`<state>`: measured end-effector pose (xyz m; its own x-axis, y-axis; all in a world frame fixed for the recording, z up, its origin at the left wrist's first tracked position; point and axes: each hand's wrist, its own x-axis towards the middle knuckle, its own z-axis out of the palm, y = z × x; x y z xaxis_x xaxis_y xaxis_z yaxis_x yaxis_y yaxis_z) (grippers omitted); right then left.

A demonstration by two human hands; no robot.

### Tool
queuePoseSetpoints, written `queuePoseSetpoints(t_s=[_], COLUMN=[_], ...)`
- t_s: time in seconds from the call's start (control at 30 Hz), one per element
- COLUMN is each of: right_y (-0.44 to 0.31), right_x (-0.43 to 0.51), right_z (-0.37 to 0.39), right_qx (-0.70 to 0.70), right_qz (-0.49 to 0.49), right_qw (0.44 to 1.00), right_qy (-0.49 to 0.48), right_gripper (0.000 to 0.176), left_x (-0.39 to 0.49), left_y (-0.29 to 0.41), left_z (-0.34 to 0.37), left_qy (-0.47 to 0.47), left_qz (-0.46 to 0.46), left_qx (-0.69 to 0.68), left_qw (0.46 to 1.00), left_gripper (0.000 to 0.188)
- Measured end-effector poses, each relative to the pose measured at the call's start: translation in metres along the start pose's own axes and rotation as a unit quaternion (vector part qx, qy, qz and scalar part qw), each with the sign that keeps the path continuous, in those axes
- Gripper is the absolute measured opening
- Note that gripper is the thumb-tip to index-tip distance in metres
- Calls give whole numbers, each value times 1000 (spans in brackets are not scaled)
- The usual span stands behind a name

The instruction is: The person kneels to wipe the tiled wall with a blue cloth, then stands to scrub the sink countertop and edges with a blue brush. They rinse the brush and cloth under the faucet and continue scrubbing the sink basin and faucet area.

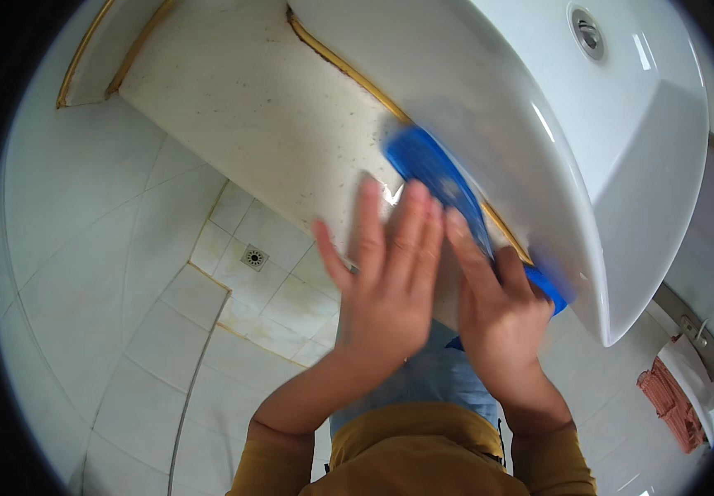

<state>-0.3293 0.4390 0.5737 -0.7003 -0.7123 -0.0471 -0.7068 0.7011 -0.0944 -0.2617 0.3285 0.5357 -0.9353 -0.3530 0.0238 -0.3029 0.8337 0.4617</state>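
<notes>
A blue cloth (437,170), blurred by motion, lies on the pale countertop (257,118) against the foot of the white ceramic basin (636,142). My right hand (502,310) grips the lower part of the cloth, and a blue end of it sticks out to the right of the knuckles. My left hand (388,285) is spread flat over the counter, its fingertips beside or on the cloth's left edge; whether they touch it cannot be told. A yellowed sealant line (357,74) runs along the joint of basin and counter, partly hidden by the cloth.
The basin's metal drain (588,34) is at the upper right. Below the counter edge, the tiled floor has a square floor drain (254,257). A raised wall ledge (109,53) stands at the counter's upper left. A reddish cloth (673,397) hangs at the lower right.
</notes>
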Motion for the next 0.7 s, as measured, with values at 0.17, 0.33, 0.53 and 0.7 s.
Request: queuePoseSetpoints(t_s=[0.17, 0.33, 0.53, 0.7], right_y=[-1, 7, 13, 8], right_x=[8, -11, -3, -13], right_z=[-2, -28, -6, -27], right_qx=[-16, 8, 15, 10], right_qz=[4, 94, -15, 90], right_qw=[999, 995, 1000, 993], right_qy=[-29, -36, -9, -74], right_gripper=[59, 51, 59, 50], left_x=[-4, -17, -11, -15], left_y=[0, 39, 14, 38], left_z=[6, 17, 9, 15], left_qy=[-20, 54, -26, 32], left_qz=[-11, 71, -26, 60], left_qx=[-6, -34, -5, -35], left_qw=[1000, 995, 999, 997], left_gripper=[41, 36, 42, 39])
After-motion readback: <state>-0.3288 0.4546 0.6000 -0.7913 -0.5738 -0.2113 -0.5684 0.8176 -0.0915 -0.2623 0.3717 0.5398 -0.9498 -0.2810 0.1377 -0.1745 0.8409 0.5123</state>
